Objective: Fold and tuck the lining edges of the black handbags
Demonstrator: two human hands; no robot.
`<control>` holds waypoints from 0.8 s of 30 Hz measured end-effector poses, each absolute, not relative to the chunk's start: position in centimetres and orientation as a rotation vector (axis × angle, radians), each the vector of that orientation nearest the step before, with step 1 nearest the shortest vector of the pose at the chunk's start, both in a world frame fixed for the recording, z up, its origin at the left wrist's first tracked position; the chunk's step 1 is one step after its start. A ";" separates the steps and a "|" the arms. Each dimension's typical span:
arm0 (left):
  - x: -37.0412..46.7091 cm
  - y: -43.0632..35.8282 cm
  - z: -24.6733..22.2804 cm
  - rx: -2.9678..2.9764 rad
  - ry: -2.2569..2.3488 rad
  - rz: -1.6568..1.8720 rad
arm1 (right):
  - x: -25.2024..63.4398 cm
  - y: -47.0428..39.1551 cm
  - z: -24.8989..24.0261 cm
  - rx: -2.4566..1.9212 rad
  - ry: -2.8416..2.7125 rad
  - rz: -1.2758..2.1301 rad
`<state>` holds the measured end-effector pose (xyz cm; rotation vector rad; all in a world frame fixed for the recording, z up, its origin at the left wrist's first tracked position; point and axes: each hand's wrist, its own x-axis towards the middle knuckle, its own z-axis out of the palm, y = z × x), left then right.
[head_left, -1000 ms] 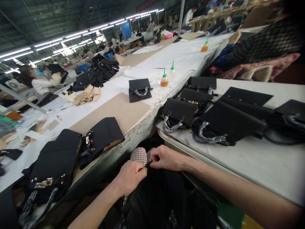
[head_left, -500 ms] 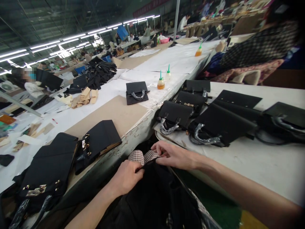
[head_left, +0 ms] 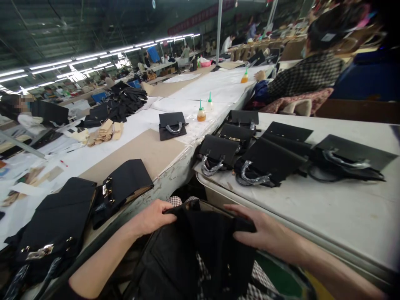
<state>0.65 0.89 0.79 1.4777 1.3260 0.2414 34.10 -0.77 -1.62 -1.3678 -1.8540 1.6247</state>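
A black bag piece [head_left: 175, 250] lies over my lap, with checked cloth [head_left: 175, 201] showing behind its upper edge and below it. My left hand [head_left: 154, 216] pinches the upper left edge of the black material. At the upper right edge, my right hand [head_left: 256, 227] has its thumb and fingers around the black material. Part of a clear-wrapped handle shows at the lower right of the bag. The undersides of both hands' grips are hidden.
Black bags [head_left: 267, 160] with wrapped handles lie on the right table [head_left: 350, 208]. More black bags [head_left: 59, 221] rest on the left table [head_left: 125, 154], with a glue bottle [head_left: 201, 113]. A person in a checked shirt [head_left: 303, 77] sits at the upper right.
My hands have moved apart, the left to the left and the right to the right and down. The black material is spread wider between them. The camera view has shifted slightly.
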 end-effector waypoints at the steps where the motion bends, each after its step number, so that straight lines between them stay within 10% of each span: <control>1: -0.4 0.9 1.6 1.499 1.309 0.211 | 34.7 -0.3 -1.4 -1.298 -1.807 1.724; 7: -4.3 0.1 3.5 1.716 1.088 -0.227 | 33.6 1.3 -2.3 -0.847 -1.658 2.200; 24: -0.8 0.8 -0.1 1.402 1.089 0.142 | 30.7 3.1 -5.7 -0.957 -1.524 2.309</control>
